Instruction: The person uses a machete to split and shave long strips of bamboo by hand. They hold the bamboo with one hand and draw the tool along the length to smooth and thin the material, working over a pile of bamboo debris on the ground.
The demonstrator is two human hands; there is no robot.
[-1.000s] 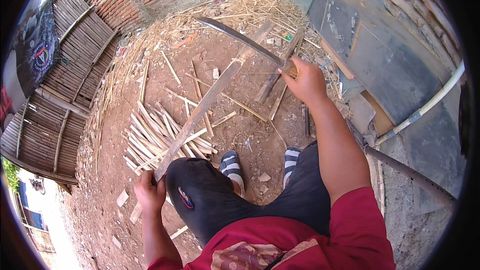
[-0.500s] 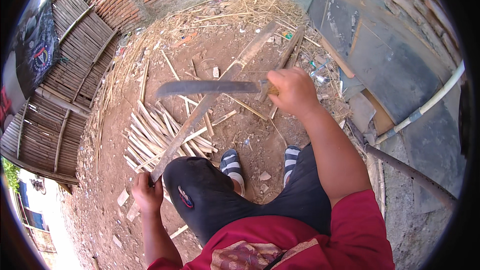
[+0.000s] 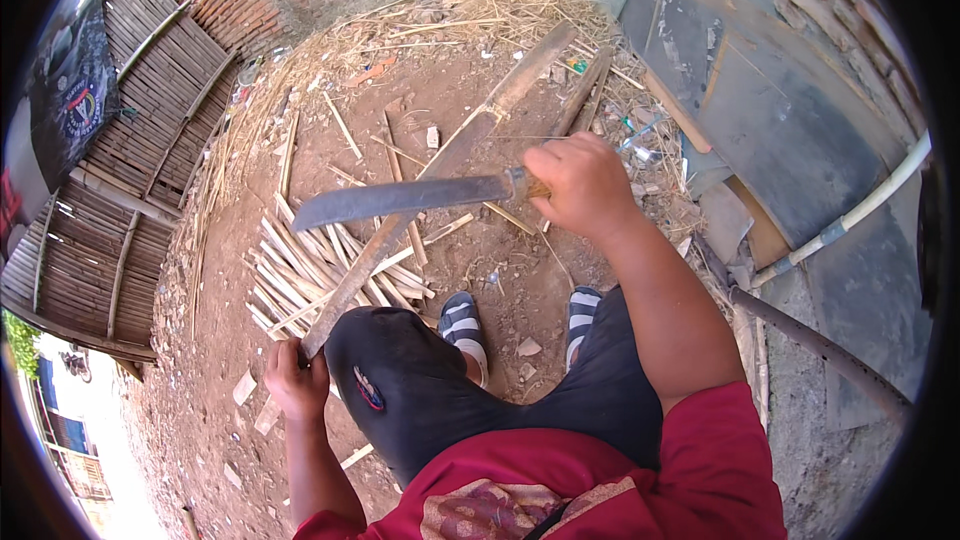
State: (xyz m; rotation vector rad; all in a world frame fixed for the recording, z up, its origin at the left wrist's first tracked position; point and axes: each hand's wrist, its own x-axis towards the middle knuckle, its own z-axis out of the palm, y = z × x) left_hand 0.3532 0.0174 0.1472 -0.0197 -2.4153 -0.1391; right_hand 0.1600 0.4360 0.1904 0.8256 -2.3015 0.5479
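Observation:
My right hand (image 3: 585, 183) is closed around the short handle of a machete (image 3: 390, 202). The broad dark blade points left and lies across my view of a long, rough wooden strip (image 3: 460, 152); whether it touches the wood I cannot tell. Beside my left knee, my left hand (image 3: 297, 380) grips the near end of that strip. From there it slants away to the upper right, with a pale cut mark part way along and its far end near dry straw. Below the blade, a heap of pale split sticks (image 3: 300, 275) lies on the dirt.
My sandalled feet (image 3: 462, 323) stand on bare earth under the strip. Loose sticks and straw (image 3: 480, 15) litter the ground ahead. Dark sheets (image 3: 800, 140) and a pale pipe (image 3: 850, 210) are on the right. Bamboo panels (image 3: 150, 100) stand left, a brick wall (image 3: 240, 10) behind.
The machete has swung down at its tip, so the blade now tilts lower to the left. The strip's far end has shifted slightly up and right. My left hand stays in place.

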